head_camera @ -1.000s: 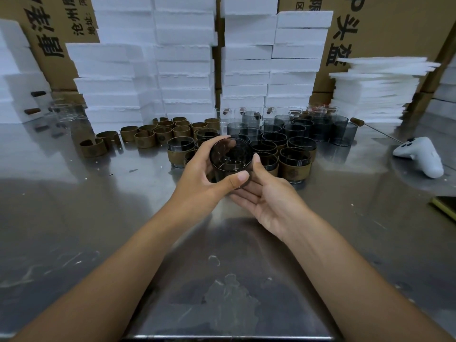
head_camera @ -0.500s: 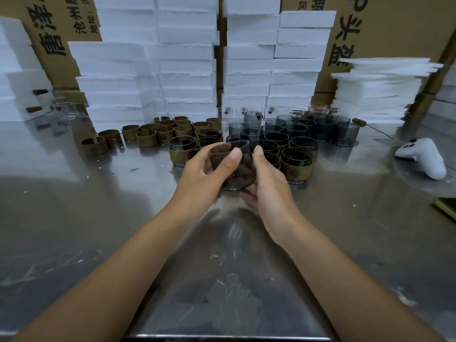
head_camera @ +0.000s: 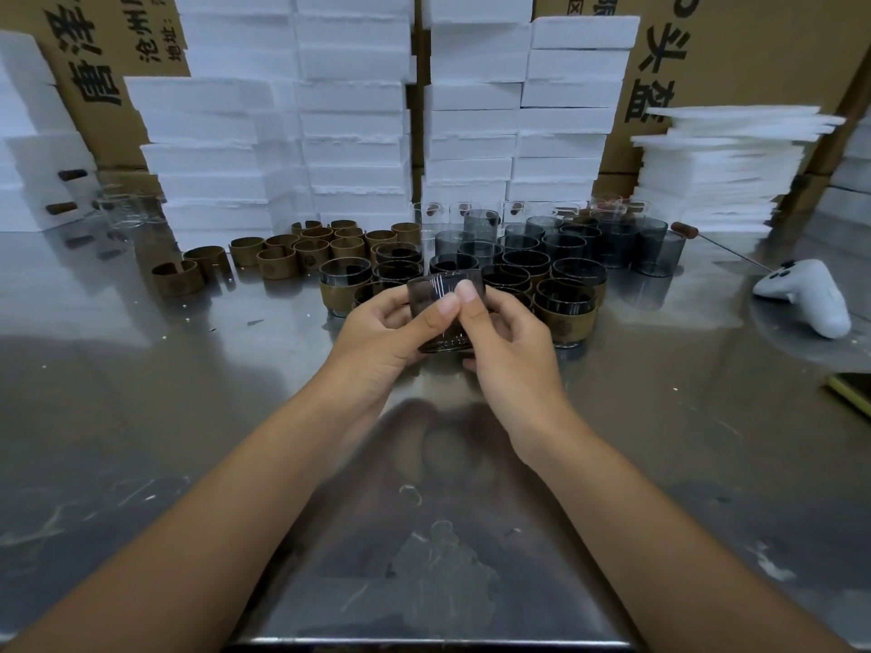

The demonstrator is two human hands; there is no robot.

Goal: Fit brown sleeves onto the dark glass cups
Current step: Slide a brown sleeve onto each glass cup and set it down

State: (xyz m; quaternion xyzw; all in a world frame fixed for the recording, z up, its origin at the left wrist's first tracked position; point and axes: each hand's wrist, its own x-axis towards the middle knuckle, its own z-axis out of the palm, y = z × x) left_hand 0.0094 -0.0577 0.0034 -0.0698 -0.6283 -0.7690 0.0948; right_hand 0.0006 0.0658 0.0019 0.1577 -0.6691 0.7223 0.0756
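A bare dark glass cup stands upright between both hands, just above the steel table. My left hand grips its left side with the thumb across the front. My right hand grips its right side, thumb beside the left thumb. Behind stand several dark cups wearing brown sleeves, and further back several bare dark cups. Several loose brown sleeves lie to the left.
Stacks of white foam blocks and cardboard boxes wall off the back. Thin foam sheets are piled at the right. A white game controller lies on the right, and clear glasses stand at the far left.
The cup has turned from mouth-towards-me to upright and come lower. My right hand has gone from cupping underneath it to gripping its side, both thumbs now meeting on the front.
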